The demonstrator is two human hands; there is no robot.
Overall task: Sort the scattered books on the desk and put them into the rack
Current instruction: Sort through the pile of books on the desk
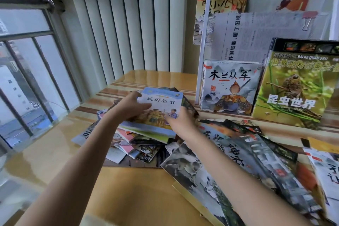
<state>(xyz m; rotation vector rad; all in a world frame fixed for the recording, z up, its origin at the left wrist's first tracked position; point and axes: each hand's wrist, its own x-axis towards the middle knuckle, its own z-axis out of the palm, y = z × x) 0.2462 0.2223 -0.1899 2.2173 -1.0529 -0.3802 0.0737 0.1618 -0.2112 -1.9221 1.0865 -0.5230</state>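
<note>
A light blue storybook (161, 101) lies tilted on top of a heap of scattered books (139, 145) at the desk's middle. My left hand (133, 105) grips its left edge, thumb on the cover. My right hand (178, 119) holds its lower right corner. More books (256, 163) fan out across the right of the desk. At the back right stands the white rack (202, 42), with a grey warrior book (229, 88) and a green insect book (291, 88) upright at its foot.
The wooden desk (128, 194) meets a barred window (27, 71) on the left and vertical blinds (128, 24) behind. Newspapers (256, 31) clipped with binder clips hang in the rack's upper tiers, beside a yellow book (220, 3).
</note>
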